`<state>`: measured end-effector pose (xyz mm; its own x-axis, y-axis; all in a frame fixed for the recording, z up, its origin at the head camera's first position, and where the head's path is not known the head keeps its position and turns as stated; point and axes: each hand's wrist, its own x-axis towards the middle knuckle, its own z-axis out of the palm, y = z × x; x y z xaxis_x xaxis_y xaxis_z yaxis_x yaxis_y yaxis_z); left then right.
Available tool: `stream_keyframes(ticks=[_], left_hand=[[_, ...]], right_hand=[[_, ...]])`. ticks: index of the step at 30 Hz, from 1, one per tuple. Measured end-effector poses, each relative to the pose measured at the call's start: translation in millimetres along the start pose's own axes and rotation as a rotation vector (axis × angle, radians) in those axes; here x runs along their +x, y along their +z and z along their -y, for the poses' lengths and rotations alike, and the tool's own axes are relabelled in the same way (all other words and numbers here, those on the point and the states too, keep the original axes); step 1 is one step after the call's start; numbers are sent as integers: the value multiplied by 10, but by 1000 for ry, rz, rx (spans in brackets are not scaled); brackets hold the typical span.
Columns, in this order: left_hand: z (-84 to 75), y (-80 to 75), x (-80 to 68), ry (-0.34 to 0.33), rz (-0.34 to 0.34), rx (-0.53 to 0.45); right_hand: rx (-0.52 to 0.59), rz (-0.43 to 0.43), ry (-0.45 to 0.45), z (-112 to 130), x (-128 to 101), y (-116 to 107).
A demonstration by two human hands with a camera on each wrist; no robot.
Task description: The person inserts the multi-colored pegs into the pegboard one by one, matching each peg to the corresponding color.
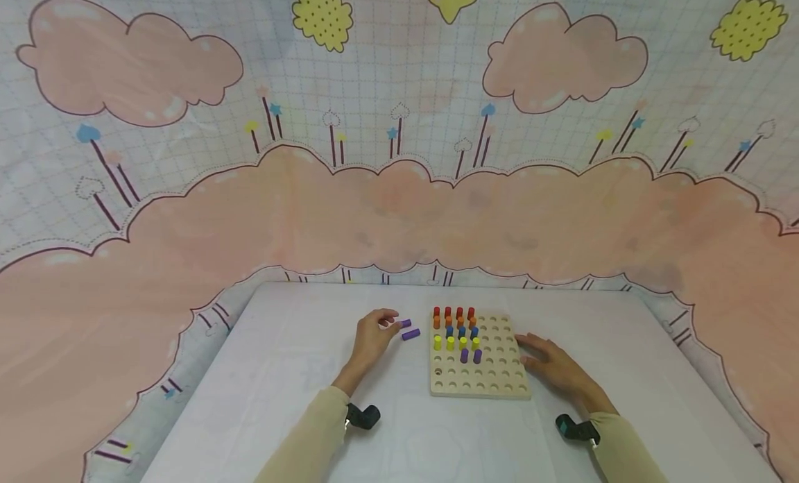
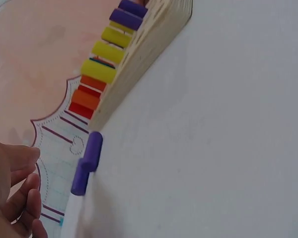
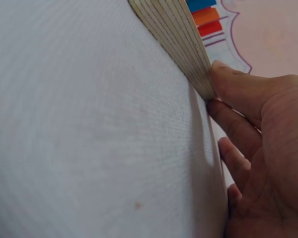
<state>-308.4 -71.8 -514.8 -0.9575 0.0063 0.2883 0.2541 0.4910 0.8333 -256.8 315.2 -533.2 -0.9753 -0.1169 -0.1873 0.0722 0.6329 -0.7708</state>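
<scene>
My left hand [image 1: 373, 336] hovers beside two loose purple pegs, its fingers loosely bent and holding nothing. One purple peg [image 1: 406, 323] shows just past the fingertips, and the other purple peg [image 1: 410, 334] lies nearer me. In the left wrist view these purple pegs [image 2: 93, 150] overlap end to side, apart from the hand. To their right a wooden pegboard [image 1: 480, 391] lies flat. My right hand [image 1: 557, 366] touches its right edge; in the right wrist view, thumb [image 3: 238, 84] and index finger [image 3: 236, 126] rest against the layered side near a corner.
Upright in the board stand rows of red pegs [image 1: 459, 311], orange pegs [image 1: 460, 322], blue pegs [image 1: 462, 332] and yellow pegs [image 1: 463, 343], plus two purple pegs [image 1: 477, 356]. Bare holes fill the board's right and near parts. A white cloth covers the table [image 1: 299, 351]; a patterned curtain [image 1: 399, 212] hangs behind.
</scene>
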Motion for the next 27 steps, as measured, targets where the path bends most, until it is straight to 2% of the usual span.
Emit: stream_keyframes(ticks=[8,27], left_hand=[[116,16,67,-78,19,33],[275,78,119,-18,35,282]], right_hand=[[-22,-10,0,20,-8,8],[-49,-11,-19,17,-23,29]])
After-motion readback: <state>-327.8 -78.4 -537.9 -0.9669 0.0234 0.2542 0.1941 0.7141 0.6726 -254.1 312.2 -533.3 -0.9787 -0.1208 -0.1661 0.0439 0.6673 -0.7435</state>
